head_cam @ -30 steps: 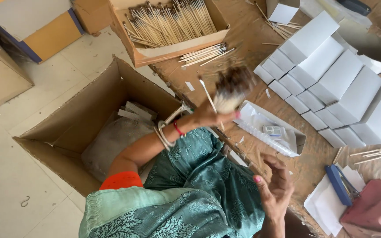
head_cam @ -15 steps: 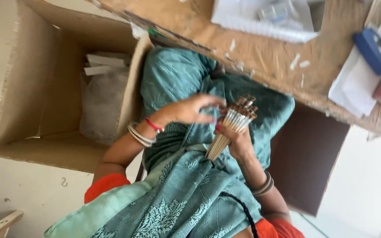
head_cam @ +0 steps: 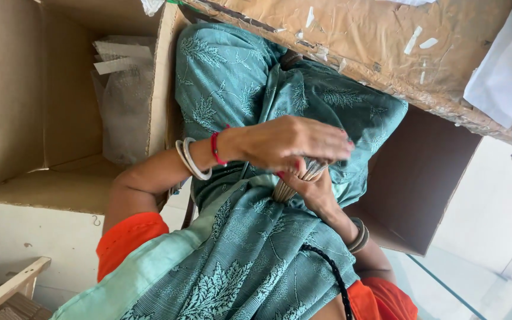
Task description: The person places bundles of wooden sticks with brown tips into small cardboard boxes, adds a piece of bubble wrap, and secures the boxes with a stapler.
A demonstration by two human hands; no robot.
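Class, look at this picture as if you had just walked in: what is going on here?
A person in a teal patterned garment holds a bundle of thin sticks in front of the body. The right hand grips the bundle from below, and the left hand, with bangles and a red thread at the wrist, lies across its top. An open cardboard box holding a plastic bag stands beside them, and a cardboard-covered table is above.

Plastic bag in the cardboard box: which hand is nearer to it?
Left. The left hand is over the lap, right of the plastic bag; the right hand, gripping the stick bundle, sits lower and farther away.
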